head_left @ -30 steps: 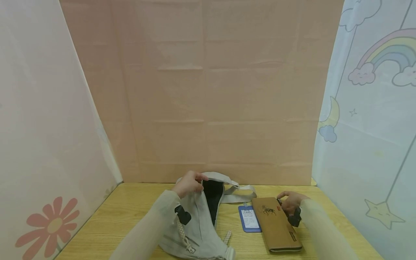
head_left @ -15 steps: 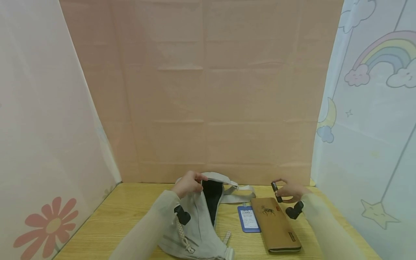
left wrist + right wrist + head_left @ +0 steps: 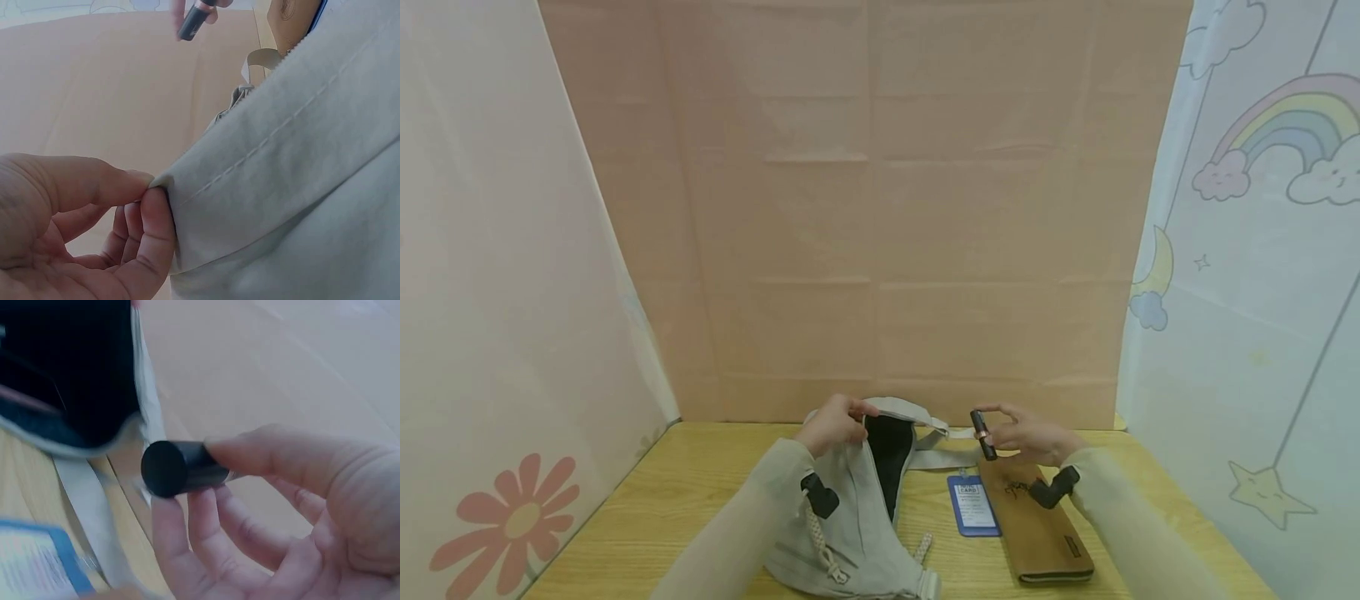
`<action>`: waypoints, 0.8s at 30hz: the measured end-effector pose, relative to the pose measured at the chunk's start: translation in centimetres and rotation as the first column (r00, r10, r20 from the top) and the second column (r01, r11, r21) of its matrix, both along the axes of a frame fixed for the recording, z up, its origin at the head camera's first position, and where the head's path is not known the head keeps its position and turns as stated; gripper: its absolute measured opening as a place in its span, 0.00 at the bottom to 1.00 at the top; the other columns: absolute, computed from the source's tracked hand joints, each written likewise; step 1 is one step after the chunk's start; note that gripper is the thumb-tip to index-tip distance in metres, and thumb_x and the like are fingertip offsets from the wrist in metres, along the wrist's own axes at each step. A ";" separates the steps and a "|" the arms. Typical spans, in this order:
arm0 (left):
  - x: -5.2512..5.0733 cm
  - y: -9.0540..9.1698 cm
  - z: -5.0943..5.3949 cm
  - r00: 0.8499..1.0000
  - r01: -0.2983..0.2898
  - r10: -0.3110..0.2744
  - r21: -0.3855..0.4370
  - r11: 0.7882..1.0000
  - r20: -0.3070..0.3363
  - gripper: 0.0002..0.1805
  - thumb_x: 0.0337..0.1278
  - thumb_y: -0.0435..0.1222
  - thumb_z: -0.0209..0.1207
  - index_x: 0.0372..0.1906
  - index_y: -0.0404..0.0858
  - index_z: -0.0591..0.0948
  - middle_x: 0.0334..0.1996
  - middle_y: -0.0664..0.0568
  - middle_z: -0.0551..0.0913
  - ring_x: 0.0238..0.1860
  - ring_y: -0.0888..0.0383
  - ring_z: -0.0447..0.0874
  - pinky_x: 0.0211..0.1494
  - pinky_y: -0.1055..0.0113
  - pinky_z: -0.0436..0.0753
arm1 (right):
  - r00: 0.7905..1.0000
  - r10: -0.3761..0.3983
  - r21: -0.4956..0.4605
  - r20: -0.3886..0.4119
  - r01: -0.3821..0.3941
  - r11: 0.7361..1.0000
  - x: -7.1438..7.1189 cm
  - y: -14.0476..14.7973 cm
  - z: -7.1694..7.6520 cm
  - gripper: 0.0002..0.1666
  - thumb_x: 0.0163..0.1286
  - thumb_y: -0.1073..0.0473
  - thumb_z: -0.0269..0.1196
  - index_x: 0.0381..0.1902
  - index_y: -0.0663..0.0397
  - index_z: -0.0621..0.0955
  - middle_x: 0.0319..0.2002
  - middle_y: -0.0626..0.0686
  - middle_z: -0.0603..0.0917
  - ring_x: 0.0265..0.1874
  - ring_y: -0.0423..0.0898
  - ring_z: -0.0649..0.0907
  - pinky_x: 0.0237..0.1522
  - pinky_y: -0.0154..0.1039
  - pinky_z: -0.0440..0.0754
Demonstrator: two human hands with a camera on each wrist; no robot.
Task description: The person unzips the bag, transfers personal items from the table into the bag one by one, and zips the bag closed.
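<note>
My left hand (image 3: 833, 428) pinches the edge of a light grey fabric bag (image 3: 842, 521) between thumb and fingers; the left wrist view shows this fold of cloth (image 3: 262, 175) up close. The bag's zipped mouth gapes, with a dark lining (image 3: 889, 454) inside. In my right hand (image 3: 1036, 437) is a small black lipstick tube (image 3: 983, 437) with a thin rose-gold band, gripped between thumb and fingers. It is in the air to the right of the bag mouth, above the far end of a brown wallet (image 3: 1047, 537). The right wrist view shows the tube's flat black end (image 3: 164, 469).
A blue-framed card holder (image 3: 974, 506) lies between the bag and the wallet on the wooden table (image 3: 662, 508). The bag's grey strap (image 3: 943, 458) stretches right behind the card. A brown paper-like backdrop (image 3: 887, 250) and pale printed side sheets surround the table.
My right hand has lifted the lipstick from beside the wallet's right edge and carried it left toward the bag. The left hand keeps its hold on the bag's edge.
</note>
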State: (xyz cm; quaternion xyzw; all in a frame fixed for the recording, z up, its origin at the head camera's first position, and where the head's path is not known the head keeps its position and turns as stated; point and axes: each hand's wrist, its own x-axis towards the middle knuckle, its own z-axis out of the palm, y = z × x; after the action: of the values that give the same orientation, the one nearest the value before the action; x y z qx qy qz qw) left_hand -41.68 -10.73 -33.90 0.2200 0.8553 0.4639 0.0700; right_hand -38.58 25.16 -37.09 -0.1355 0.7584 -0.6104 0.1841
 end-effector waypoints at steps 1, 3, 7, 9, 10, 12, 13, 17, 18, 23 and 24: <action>0.0 0.0 0.0 1.000 0.001 -0.001 -0.001 1.000 0.000 0.25 0.44 0.19 0.57 0.52 0.32 0.83 0.54 0.38 0.78 0.41 0.52 0.71 0.31 0.66 0.74 | 1.000 0.019 -0.028 0.011 -0.019 0.999 0.0 -0.5 0.0 0.41 0.69 0.64 0.58 0.75 0.54 0.53 0.67 0.73 0.63 0.61 0.63 0.73 0.61 0.66 0.66; -0.1 -0.1 0.0 1.000 0.005 -0.005 -0.004 1.000 -0.002 0.25 0.44 0.19 0.57 0.53 0.32 0.83 0.54 0.38 0.78 0.41 0.52 0.71 0.32 0.66 0.75 | 0.998 0.064 -0.083 0.028 -0.061 0.995 -0.2 -1.4 -0.2 0.40 0.69 0.66 0.56 0.75 0.53 0.53 0.67 0.73 0.62 0.57 0.57 0.77 0.59 0.62 0.70; -0.3 -0.2 -0.1 1.000 0.002 -0.002 0.002 1.000 0.007 0.24 0.44 0.19 0.58 0.52 0.33 0.83 0.53 0.40 0.78 0.41 0.52 0.71 0.32 0.66 0.75 | 0.990 0.121 -0.182 0.079 -0.105 0.978 -0.4 -3.3 -0.8 0.40 0.70 0.70 0.54 0.75 0.52 0.52 0.64 0.66 0.71 0.48 0.49 0.82 0.54 0.53 0.75; -0.3 -0.2 -0.1 1.000 -0.002 0.002 0.006 1.000 0.013 0.24 0.44 0.19 0.58 0.51 0.33 0.84 0.51 0.40 0.79 0.40 0.53 0.71 0.32 0.67 0.75 | 0.985 0.138 -0.218 0.104 -0.112 0.969 -0.6 -4.4 -1.3 0.40 0.70 0.70 0.54 0.76 0.51 0.51 0.61 0.60 0.76 0.46 0.47 0.82 0.54 0.52 0.76; -0.4 -0.3 -0.1 1.000 -0.003 0.003 0.008 1.000 0.013 0.24 0.44 0.19 0.58 0.51 0.33 0.84 0.51 0.40 0.79 0.39 0.53 0.71 0.32 0.66 0.75 | 0.982 0.142 -0.234 0.120 -0.111 0.966 -0.7 -5.0 -1.6 0.41 0.70 0.70 0.53 0.76 0.50 0.51 0.60 0.57 0.77 0.46 0.46 0.82 0.54 0.52 0.75; -0.5 -0.4 -0.2 1.000 -0.002 0.002 0.011 1.000 0.013 0.24 0.44 0.19 0.58 0.51 0.33 0.83 0.50 0.39 0.78 0.38 0.53 0.71 0.32 0.66 0.75 | 0.977 0.150 -0.254 0.151 -0.108 0.961 -0.9 -6.3 -2.2 0.40 0.71 0.70 0.54 0.76 0.50 0.51 0.59 0.55 0.78 0.46 0.46 0.82 0.54 0.51 0.76; -0.5 -0.5 -0.2 1.000 -0.002 0.002 0.012 1.000 0.014 0.24 0.45 0.19 0.58 0.52 0.32 0.83 0.50 0.39 0.78 0.37 0.53 0.71 0.32 0.66 0.75 | 0.975 0.155 -0.261 0.162 -0.109 0.959 -1.0 -7.0 -2.5 0.40 0.71 0.70 0.54 0.75 0.50 0.52 0.60 0.56 0.77 0.46 0.46 0.82 0.54 0.51 0.77; -0.5 -0.6 -0.3 1.000 0.014 -0.014 0.016 1.000 -0.002 0.24 0.44 0.18 0.57 0.52 0.31 0.82 0.50 0.35 0.78 0.34 0.54 0.71 0.31 0.66 0.75 | 0.962 0.176 -0.266 0.207 -0.118 0.957 -1.2 -9.8 -3.7 0.38 0.70 0.70 0.55 0.74 0.50 0.56 0.64 0.64 0.72 0.45 0.46 0.83 0.50 0.48 0.80; -0.4 -0.7 -0.3 1.000 0.019 -0.019 0.015 1.000 -0.012 0.25 0.43 0.18 0.57 0.52 0.30 0.82 0.50 0.35 0.78 0.34 0.54 0.71 0.31 0.66 0.75 | 0.957 0.184 -0.273 0.225 -0.120 0.954 -1.3 -10.5 -4.0 0.38 0.70 0.70 0.55 0.74 0.50 0.57 0.65 0.65 0.71 0.45 0.46 0.83 0.50 0.47 0.80; -0.3 -0.7 -0.2 0.999 0.015 -0.015 -0.005 1.000 -0.037 0.25 0.42 0.19 0.57 0.51 0.31 0.83 0.52 0.35 0.79 0.38 0.53 0.73 0.31 0.67 0.74 | 0.927 0.222 -0.287 0.302 -0.134 0.949 -1.4 -13.2 -5.0 0.36 0.70 0.70 0.55 0.73 0.49 0.60 0.61 0.63 0.71 0.43 0.45 0.82 0.50 0.46 0.79; -0.3 -0.8 -0.2 0.999 0.013 -0.013 -0.010 1.000 -0.040 0.25 0.41 0.19 0.57 0.51 0.31 0.83 0.52 0.36 0.79 0.39 0.53 0.73 0.31 0.67 0.75 | 0.924 0.224 -0.285 0.311 -0.134 0.949 -1.5 -13.6 -5.1 0.36 0.70 0.71 0.55 0.73 0.49 0.60 0.60 0.61 0.71 0.42 0.45 0.81 0.50 0.46 0.79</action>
State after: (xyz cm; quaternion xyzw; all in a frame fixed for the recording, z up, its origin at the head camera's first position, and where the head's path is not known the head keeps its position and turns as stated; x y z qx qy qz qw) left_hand -42.00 -11.51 -34.12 0.2344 0.8573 0.4548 0.0570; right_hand -40.10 11.52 -42.21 -0.1202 0.6135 -0.6985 0.3481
